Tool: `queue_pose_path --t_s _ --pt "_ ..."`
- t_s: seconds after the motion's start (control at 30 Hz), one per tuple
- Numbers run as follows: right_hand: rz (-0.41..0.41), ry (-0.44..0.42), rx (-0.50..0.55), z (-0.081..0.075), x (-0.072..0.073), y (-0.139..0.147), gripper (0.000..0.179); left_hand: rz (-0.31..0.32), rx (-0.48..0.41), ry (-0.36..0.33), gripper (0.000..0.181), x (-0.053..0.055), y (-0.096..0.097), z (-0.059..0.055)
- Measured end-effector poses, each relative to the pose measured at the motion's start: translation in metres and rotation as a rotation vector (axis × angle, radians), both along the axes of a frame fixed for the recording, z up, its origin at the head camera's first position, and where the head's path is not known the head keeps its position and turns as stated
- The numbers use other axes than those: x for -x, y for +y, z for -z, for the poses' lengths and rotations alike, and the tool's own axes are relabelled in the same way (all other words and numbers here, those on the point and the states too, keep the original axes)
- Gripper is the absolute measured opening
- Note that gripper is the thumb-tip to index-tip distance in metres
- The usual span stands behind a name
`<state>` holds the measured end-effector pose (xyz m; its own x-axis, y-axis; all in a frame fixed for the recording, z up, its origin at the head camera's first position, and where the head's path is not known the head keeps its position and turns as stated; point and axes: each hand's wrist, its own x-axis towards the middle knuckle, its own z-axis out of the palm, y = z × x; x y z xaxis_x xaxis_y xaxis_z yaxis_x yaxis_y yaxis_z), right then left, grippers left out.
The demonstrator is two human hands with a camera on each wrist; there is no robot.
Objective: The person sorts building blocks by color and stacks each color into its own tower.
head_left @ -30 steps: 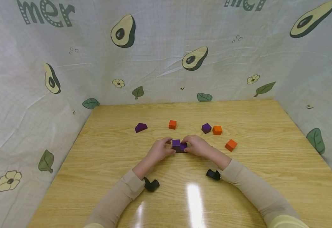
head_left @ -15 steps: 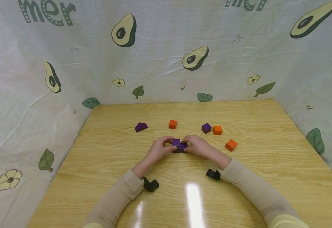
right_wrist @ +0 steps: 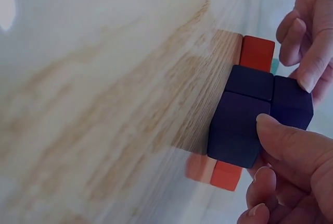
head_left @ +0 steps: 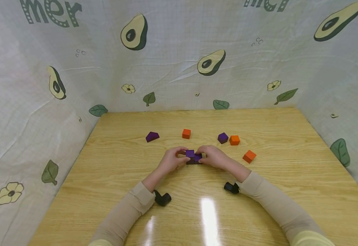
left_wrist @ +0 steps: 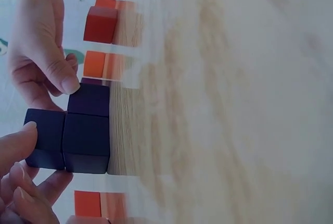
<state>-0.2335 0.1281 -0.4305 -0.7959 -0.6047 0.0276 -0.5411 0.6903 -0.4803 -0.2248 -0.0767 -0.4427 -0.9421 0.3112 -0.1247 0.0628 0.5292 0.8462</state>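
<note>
Three purple cubes form a small step at mid-table. One lower cube (left_wrist: 86,141) sits beside another lower cube (right_wrist: 237,125), and the upper cube (head_left: 189,153) rests on the left one. My left hand (head_left: 171,161) pinches the upper cube between thumb and fingers, as the left wrist view shows from close by. From the other side, my right hand (head_left: 213,156) pinches the right lower cube, its thumb (right_wrist: 273,130) on the near face. The cubes' faces meet flush, and the fingers partly hide their far sides.
Behind the hands lie a purple half-hexagon-like block (head_left: 152,137), an orange cube (head_left: 186,134), a purple block (head_left: 223,138) and a second orange cube (head_left: 234,140). Another orange cube (head_left: 249,156) lies right of the right hand. A printed cloth (head_left: 172,75) walls the table's back and sides.
The left fingers have settled closer round the upper cube, which stays on the left lower cube. The right hand and the other blocks look unchanged.
</note>
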Motion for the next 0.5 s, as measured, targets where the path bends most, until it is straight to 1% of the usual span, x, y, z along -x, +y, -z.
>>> queue_pose_path --t_s 0.13,0.37,0.5 --pt "0.005 -0.001 0.0 0.0014 0.0002 0.0003 0.029 0.004 0.012 -0.004 0.044 0.0001 -0.0001 -0.0008" --pt "0.016 -0.021 -0.001 0.0017 0.0001 0.0002 0.029 0.022 0.033 0.016 0.043 0.0016 -0.0007 -0.001" --pt "0.022 -0.025 -0.005 0.0009 0.0 -0.0001 0.029 0.025 0.031 0.018 0.042 0.0028 -0.0011 0.0"
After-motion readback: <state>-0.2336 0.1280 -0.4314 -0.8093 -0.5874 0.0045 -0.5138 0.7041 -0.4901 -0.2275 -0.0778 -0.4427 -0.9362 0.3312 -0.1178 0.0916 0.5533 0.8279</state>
